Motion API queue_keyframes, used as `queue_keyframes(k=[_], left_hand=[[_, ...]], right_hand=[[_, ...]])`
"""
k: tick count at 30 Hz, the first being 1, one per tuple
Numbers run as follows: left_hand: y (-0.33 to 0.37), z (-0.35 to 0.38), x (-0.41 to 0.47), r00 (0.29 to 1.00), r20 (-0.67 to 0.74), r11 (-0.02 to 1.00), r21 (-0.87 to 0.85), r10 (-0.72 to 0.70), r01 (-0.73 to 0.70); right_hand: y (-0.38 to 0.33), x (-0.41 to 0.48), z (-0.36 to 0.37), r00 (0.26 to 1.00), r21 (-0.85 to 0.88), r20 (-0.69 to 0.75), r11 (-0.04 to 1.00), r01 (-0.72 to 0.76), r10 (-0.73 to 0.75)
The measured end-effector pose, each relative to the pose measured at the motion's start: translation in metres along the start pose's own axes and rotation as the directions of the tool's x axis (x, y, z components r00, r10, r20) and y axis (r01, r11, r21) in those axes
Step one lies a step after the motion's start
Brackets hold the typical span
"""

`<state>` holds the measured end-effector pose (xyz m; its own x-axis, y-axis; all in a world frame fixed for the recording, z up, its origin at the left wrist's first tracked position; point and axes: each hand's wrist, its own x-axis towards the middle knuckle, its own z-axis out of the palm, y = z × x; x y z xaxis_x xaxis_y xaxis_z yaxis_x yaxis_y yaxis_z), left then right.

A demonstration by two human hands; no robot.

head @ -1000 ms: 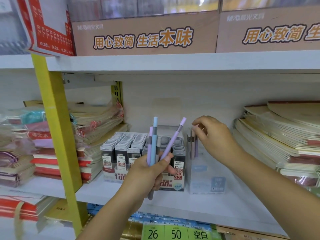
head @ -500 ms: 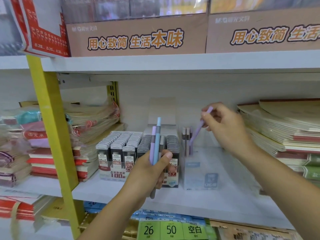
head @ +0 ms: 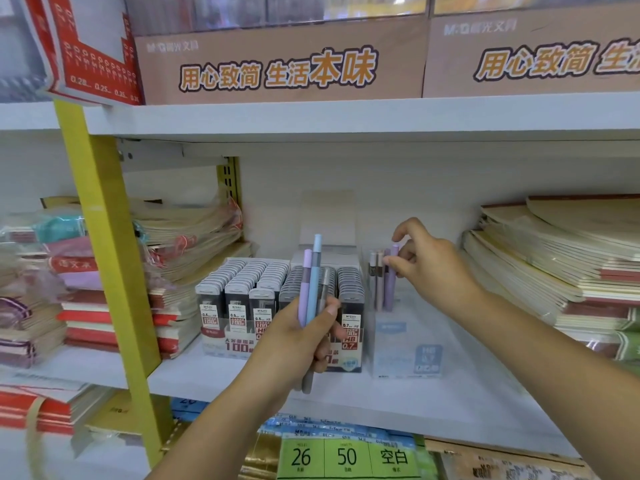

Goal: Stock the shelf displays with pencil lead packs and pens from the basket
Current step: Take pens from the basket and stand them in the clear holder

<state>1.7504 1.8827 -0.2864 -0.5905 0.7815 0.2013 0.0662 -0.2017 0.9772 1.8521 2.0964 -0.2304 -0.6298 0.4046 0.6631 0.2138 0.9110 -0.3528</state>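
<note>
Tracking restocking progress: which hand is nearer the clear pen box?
Right. The right hand is above the clear pen box, pinching a purple pen standing in it; the left hand holds pens left of it.

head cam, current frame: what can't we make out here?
- basket: outside the head view's frame.
- pens: mid-barrels covered by the left hand.
- right hand at the purple pen: pinching or only touching is unclear, as its fingers overlap the cap.
- clear pen display: label print blurred.
- lead pack display: right-side labels hidden behind the left hand.
</note>
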Motion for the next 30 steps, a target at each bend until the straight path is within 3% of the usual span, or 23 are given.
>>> queue_keyframes(k=[6,8,11,13,16,18,21,25,27,30], left_hand=[[0.001,-0.005,-0.004,0.998,0.062,1.000,-0.030,-0.003,0.005],[0.003,-0.006,-0.006,0.996,0.084,0.999,-0.045,-0.004,0.008],[0.009,-0.007,-0.006,0.993,0.116,0.997,-0.073,-0.009,0.017],[0.012,-0.005,-0.006,0.987,0.162,0.995,-0.094,-0.017,0.032],[0.012,0.001,-0.006,0.977,0.212,0.996,-0.078,-0.025,0.043],[0.011,0.007,-0.006,0.974,0.226,0.997,-0.068,-0.030,0.047],[0.009,0.009,-0.008,0.967,0.246,0.990,-0.106,-0.064,0.092],[0.010,0.006,-0.009,0.970,0.211,0.987,-0.075,-0.124,0.142],[0.010,0.005,-0.008,0.981,0.156,0.994,0.015,-0.114,0.112],[0.007,0.004,-0.006,0.992,0.105,0.996,0.065,-0.075,0.068]], right_hand=[[-0.006,0.002,0.007,0.993,-0.088,0.110,0.996,-0.032,0.041],[-0.010,0.002,0.005,0.987,-0.196,0.146,0.980,-0.038,0.067],[-0.024,-0.008,-0.002,0.997,-0.258,-0.023,0.964,0.059,-0.067],[-0.044,-0.022,-0.006,0.992,0.015,-0.107,0.998,0.066,-0.064],[-0.070,-0.037,-0.006,0.975,0.484,0.214,0.860,-0.162,0.063],[-0.074,-0.042,-0.005,0.959,0.592,0.269,0.770,-0.238,0.089],[-0.070,-0.042,-0.012,0.965,0.683,0.208,0.682,-0.260,0.159],[-0.054,-0.034,-0.027,0.951,0.841,0.098,0.486,-0.237,0.294],[-0.041,-0.026,-0.038,0.938,0.818,-0.064,0.557,-0.146,0.340],[-0.023,-0.015,-0.050,0.939,0.619,-0.235,0.783,-0.055,0.252]])
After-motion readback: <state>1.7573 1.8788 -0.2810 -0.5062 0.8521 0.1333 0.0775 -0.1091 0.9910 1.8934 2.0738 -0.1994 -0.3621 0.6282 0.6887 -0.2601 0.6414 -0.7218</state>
